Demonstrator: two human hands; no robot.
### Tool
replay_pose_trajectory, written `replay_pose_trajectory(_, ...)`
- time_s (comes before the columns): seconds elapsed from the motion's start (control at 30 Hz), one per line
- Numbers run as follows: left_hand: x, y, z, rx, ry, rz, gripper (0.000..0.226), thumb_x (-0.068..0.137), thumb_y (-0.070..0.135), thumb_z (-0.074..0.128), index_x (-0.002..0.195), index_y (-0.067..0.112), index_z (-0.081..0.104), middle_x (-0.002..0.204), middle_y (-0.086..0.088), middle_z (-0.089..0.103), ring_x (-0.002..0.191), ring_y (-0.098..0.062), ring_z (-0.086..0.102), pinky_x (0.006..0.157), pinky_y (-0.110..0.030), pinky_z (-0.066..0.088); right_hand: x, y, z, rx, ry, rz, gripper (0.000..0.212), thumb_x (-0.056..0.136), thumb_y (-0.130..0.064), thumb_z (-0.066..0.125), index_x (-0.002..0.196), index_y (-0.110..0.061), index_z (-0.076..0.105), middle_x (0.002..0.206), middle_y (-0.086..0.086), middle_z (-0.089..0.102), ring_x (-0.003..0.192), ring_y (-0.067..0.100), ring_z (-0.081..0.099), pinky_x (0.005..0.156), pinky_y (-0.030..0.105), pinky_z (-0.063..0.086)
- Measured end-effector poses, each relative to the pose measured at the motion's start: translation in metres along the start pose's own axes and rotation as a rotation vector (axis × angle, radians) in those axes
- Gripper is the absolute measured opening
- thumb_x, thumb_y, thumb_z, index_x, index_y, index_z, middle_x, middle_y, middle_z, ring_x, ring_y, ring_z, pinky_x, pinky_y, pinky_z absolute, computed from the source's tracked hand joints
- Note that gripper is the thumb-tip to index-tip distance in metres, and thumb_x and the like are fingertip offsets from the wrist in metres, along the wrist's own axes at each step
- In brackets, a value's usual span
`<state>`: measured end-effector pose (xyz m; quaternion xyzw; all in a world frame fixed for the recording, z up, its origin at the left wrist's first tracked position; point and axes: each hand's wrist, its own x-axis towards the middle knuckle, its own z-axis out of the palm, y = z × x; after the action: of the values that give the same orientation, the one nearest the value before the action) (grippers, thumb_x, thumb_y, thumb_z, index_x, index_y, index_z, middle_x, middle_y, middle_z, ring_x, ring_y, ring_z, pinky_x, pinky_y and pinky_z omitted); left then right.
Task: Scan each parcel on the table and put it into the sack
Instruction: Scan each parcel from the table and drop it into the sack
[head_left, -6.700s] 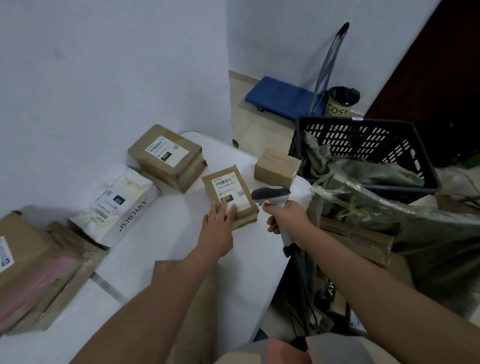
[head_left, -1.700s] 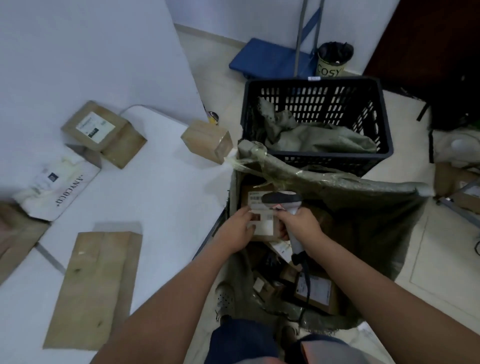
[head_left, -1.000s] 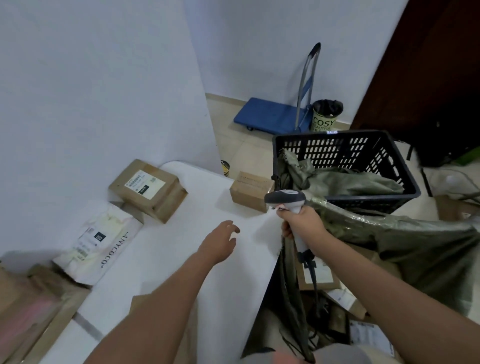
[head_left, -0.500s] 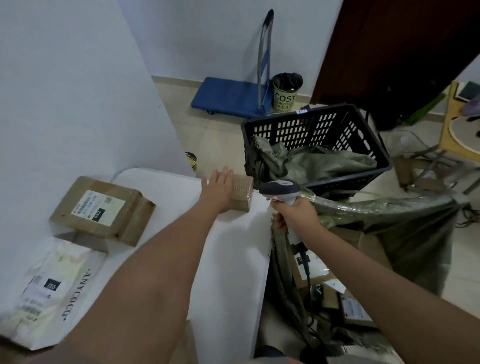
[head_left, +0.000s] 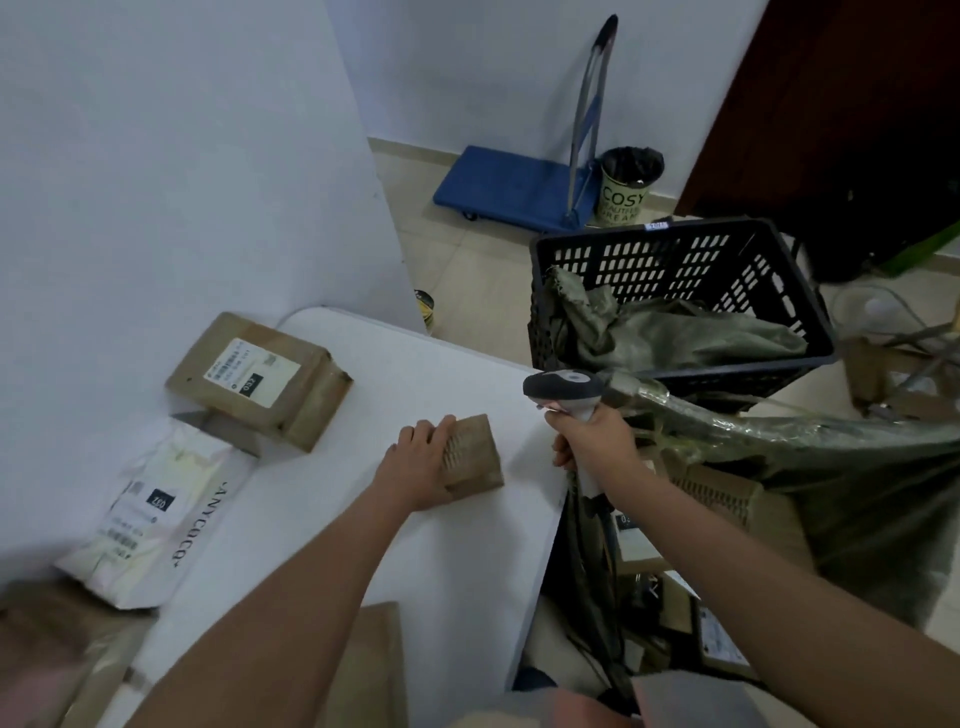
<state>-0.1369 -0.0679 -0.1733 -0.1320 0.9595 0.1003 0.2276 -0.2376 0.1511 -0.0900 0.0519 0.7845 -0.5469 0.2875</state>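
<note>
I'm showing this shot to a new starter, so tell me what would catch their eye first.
Mid-frame, the left hand grips a small brown cardboard parcel on the white table, while the right hand holds a grey handheld barcode scanner just past the table's edge. Right of them gapes the olive-green woven sack, with a black slotted plastic crate behind.

We count on table: cardboard boxes (head_left: 260, 382) 2 | white mailer (head_left: 150, 512) 1 | flat brown envelopes (head_left: 363, 670) 2 | scanner (head_left: 566, 392) 1 | crate (head_left: 675, 260) 1
</note>
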Motion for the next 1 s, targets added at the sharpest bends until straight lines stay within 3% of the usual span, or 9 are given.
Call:
replay_pose_trajectory(0.07,-0.022,-0.014,0.009,-0.004,0.035,-0.068,0.11,0.076,0.05,0.075,0.155,0.024,0.003,0.138,-0.007,0.033,0.125,-0.028,0.036,0.093,-0.042,0.048,-0.004,0.005,0.009,-0.004,-0.037,-0.003,0.021,0.09,-0.023,0.067,0.079,-0.006,0.062,0.062,0.009,0.063,0.048,0.019,0.062,0.053,0.03,0.049)
replay_pose_trajectory(0.13,-0.047,-0.022,0.018,0.067,0.168,-0.119,0.119,0.067,0.048,0.083,0.153,0.024,0.003,0.131,-0.008,0.041,0.116,-0.027,0.045,0.08,-0.038,0.052,-0.008,0.009,0.018,-0.029,-0.067,0.001,0.022,0.09,-0.023,0.068,0.076,-0.006,0.062,0.059,0.008,0.062,0.045,0.017,0.061,0.05,0.028,0.049)
replay_pose_trajectory(0.2,-0.069,-0.022,0.03,0.113,0.236,-0.136,0.13,0.048,0.049,0.093,0.152,0.017,0.023,0.125,-0.011,0.052,0.106,-0.029,0.054,0.071,-0.037,0.055,-0.013,0.011,0.025,-0.048,-0.101,-0.005,0.022,0.089,-0.022,0.067,0.074,-0.006,0.062,0.056,0.006,0.062,0.043,0.016,0.06,0.048,0.027,0.049)
replay_pose_trajectory(0.3,-0.093,-0.016,0.053,0.148,0.291,-0.093,0.122,0.04,0.053,0.094,0.144,0.009,0.047,0.13,-0.015,0.056,0.109,-0.033,0.059,0.079,-0.04,0.057,-0.02,0.013,0.031,-0.069,-0.145,-0.025,0.02,0.09,-0.021,0.067,0.079,-0.005,0.065,0.055,0.005,0.062,0.045,0.017,0.062,0.047,0.026,0.048)
replay_pose_trajectory(0.43,-0.116,-0.006,0.062,0.093,0.34,-0.107,0.105,0.043,0.032,0.088,0.136,0.012,0.042,0.121,-0.007,0.049,0.104,-0.03,0.051,0.077,-0.037,0.052,-0.03,0.021,0.034,-0.074,-0.177,-0.021,0.018,0.09,-0.02,0.066,0.083,-0.003,0.066,0.057,0.006,0.062,0.046,0.019,0.062,0.047,0.026,0.047)
replay_pose_trajectory(0.53,-0.119,-0.006,0.059,0.085,0.386,-0.089,0.097,0.047,0.017,0.076,0.138,0.009,0.043,0.133,-0.012,0.048,0.117,-0.037,0.05,0.093,-0.045,0.052,-0.035,0.026,0.033,-0.063,-0.183,-0.017,0.018,0.09,-0.02,0.067,0.085,-0.002,0.066,0.058,0.007,0.062,0.048,0.02,0.062,0.049,0.028,0.047)
replay_pose_trajectory(0.67,-0.116,-0.002,0.062,0.117,0.334,-0.002,0.1,0.052,0.023,0.078,0.143,0.002,0.044,0.14,-0.016,0.051,0.127,-0.044,0.05,0.105,-0.05,0.045,-0.041,0.032,0.028,-0.068,-0.182,-0.014,0.018,0.089,-0.02,0.067,0.089,-0.002,0.068,0.057,0.006,0.062,0.049,0.021,0.062,0.05,0.028,0.047)
replay_pose_trajectory(0.87,-0.119,-0.005,0.052,0.196,0.408,0.085,0.091,0.059,0.025,0.081,0.14,0.016,0.041,0.136,-0.004,0.045,0.126,-0.032,0.045,0.112,-0.051,0.036,-0.05,0.038,0.023,-0.074,-0.178,-0.005,0.018,0.09,-0.021,0.066,0.087,-0.004,0.067,0.06,0.008,0.063,0.048,0.02,0.063,0.05,0.027,0.048)
replay_pose_trajectory(1.0,-0.126,-0.008,0.06,0.224,0.383,0.127,0.099,0.05,0.043,0.089,0.133,0.018,0.042,0.13,-0.003,0.045,0.116,-0.028,0.045,0.098,-0.041,0.049,-0.054,0.041,0.02,-0.066,-0.167,-0.008,0.017,0.09,-0.02,0.066,0.083,-0.004,0.065,0.059,0.008,0.062,0.045,0.017,0.061,0.048,0.026,0.047)
